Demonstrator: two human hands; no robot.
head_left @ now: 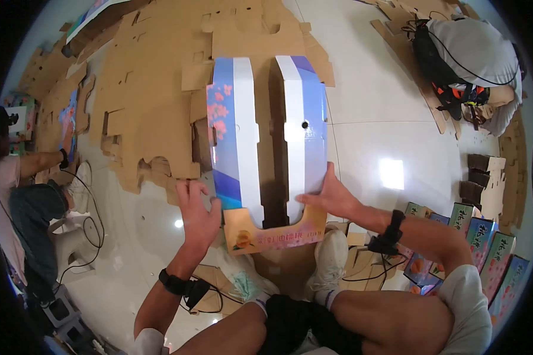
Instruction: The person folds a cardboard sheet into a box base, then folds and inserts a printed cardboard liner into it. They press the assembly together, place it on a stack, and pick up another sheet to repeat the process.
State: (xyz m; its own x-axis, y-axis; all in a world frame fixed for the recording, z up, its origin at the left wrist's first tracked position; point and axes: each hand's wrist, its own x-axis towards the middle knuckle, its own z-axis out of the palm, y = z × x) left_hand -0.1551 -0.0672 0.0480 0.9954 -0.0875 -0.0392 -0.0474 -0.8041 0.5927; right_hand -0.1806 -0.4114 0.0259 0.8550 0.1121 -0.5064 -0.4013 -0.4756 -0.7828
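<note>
A partly folded cardboard fruit box (228,130) stands between my feet. Its long sides are blue and purple with pink blossoms, white flaps lean inward, and an orange printed end panel (290,235) faces me. My right hand (334,195) grips the right side near the front corner, thumb on the white flap, index finger along the outer wall. Beside the left front corner is my left hand (198,216), its fingers bent and apart from the thumb, with nothing seen between them. The thumb is close to the box edge; whether it touches cannot be made out.
Flat brown cardboard sheets (154,77) cover the floor ahead and left. Several printed boxes (479,234) stand at right. One person (18,201) sits at left, another (474,53) at upper right. Cables lie near my shoes (328,260).
</note>
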